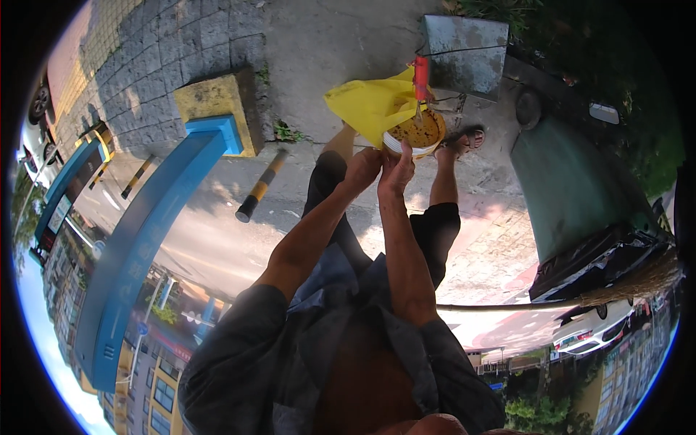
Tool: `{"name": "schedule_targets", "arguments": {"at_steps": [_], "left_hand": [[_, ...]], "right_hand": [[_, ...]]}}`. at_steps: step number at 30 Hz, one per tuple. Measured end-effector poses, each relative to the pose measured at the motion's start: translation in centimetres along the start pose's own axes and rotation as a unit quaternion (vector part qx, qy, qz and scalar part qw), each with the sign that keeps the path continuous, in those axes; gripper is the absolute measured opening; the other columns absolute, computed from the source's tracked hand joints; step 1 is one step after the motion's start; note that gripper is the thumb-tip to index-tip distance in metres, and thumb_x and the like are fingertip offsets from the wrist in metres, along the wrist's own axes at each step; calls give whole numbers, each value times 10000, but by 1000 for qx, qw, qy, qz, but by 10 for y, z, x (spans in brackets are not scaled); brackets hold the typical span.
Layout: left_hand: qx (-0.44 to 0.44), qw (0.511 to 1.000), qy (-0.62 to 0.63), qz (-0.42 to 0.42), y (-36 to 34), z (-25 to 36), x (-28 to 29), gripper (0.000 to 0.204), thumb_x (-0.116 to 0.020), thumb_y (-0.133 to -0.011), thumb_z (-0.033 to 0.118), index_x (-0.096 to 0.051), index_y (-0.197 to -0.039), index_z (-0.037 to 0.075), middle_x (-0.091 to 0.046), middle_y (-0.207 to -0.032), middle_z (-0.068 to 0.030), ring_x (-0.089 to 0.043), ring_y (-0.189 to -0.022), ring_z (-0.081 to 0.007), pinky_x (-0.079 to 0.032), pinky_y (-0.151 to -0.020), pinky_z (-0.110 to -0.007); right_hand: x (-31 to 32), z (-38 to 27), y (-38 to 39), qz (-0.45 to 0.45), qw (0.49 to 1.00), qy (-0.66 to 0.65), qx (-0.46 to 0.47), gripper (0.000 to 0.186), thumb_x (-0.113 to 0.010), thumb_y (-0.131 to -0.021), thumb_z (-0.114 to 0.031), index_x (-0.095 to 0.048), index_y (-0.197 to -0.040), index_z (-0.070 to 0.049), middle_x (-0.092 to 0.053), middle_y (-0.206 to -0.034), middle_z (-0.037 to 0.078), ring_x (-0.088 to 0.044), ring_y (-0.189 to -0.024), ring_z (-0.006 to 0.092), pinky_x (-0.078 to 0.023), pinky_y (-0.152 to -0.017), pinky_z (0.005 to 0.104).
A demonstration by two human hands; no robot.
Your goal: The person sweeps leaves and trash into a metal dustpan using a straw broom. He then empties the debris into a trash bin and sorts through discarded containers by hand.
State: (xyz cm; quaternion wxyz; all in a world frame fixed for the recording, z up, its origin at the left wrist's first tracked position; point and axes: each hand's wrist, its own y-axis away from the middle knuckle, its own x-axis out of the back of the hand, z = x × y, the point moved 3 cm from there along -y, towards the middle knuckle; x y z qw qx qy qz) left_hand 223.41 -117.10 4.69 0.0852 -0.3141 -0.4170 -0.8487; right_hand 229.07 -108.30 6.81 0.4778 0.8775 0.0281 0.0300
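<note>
In front of me at knee height is a round bucket (419, 133) with a white rim and a brown, dark-speckled surface inside. A yellow sheet-like bag (375, 103) spreads from its left side. My left hand (362, 169) is closed at the bag's lower edge, apparently pinching it. My right hand (396, 171) is beside it, the thumb raised against the bucket's near rim and the fingers curled below, partly hidden. Over the bucket's far side stands a red handle (420, 78) with a narrow metal end pointing down; what tool it is I cannot tell.
A grey metal box (466, 54) stands beyond the bucket. To the right is a large green wheeled bin (573, 188) with a black bag and a long stick. At left a blue post (156, 225) rises from a yellow concrete block (217, 109), near a black-and-yellow bollard (262, 185).
</note>
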Motion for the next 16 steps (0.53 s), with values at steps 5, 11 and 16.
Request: {"name": "schedule_targets", "arguments": {"at_steps": [5, 11, 16], "left_hand": [[64, 959, 274, 31, -8, -4, 7, 254, -623, -1022, 203, -729, -955, -18, -727, -865, -218, -731, -788, -371, -575, -677, -458], [114, 900, 419, -33, -29, -10, 4, 303, -691, -1011, 235, -749, -977, -60, -771, -882, -144, -740, -731, -195, -584, -613, -343], [135, 939, 312, -45, -27, -25, 1, 395, -631, -1029, 352, -761, -1121, -9, -800, -977, -162, -740, -944, -182, -572, -793, -389]], "right_hand": [[-1, -11, -13, 65, 994, 45, -74, 561, -757, -935, -373, -646, -1283, 54, -727, -1142, 153, -713, -1029, 237, -566, -794, 321], [-15, 3, -1, 8, 995, 100, -26, 576, -808, -905, -391, -605, -1245, 26, -694, -1065, 77, -644, -894, 155, -527, -674, 312], [-23, 27, -8, 12, 994, 101, 44, 567, -823, -909, -271, -619, -1282, 103, -748, -1137, 197, -722, -1028, 257, -558, -921, 357]]}}
